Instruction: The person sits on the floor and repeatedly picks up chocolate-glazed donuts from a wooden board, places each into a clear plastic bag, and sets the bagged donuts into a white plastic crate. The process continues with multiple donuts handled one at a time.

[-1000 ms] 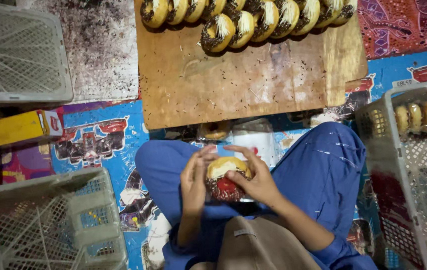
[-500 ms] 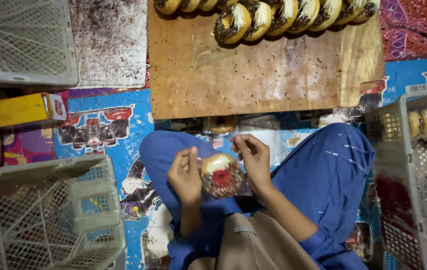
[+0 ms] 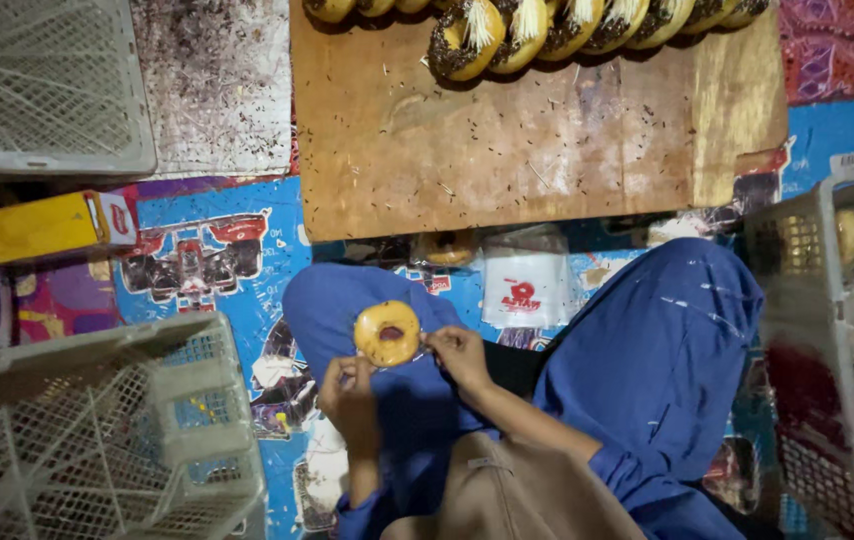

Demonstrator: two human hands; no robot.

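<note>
Left hand (image 3: 349, 392): holding the lower edge of the doughnut, fingers curled shut on it.
Right hand (image 3: 459, 352): pinching the right edge of the doughnut, fingertips closed on it.
Doughnut (image 3: 387, 333): sitting between both hands, above the lap, showing a plain golden side with a dark red middle; cannot tell if a clear wrap is around it.
Legs (image 3: 647, 350): folded, wearing blue trousers, resting on the mat.
Wooden board (image 3: 507, 140): lying in front of the knees, dotted with dark sprinkles.
Row of doughnuts (image 3: 547, 25): standing on edge along the far side of the board, wearing dark sprinkles and pale shreds.
White bags (image 3: 525, 290): lying between the board and the legs, near the hands.
Single doughnut (image 3: 447, 248): lying on the mat just under the near edge of the board.
White basket (image 3: 97, 430): sitting on the left, close to the left hand.
Right basket (image 3: 837, 300): standing by the right knee, holding more doughnuts.
Yellow box (image 3: 42, 226): lying far left, well apart from the hands.
Mat (image 3: 207, 260): showing racing cars, spreading under everything.
</note>
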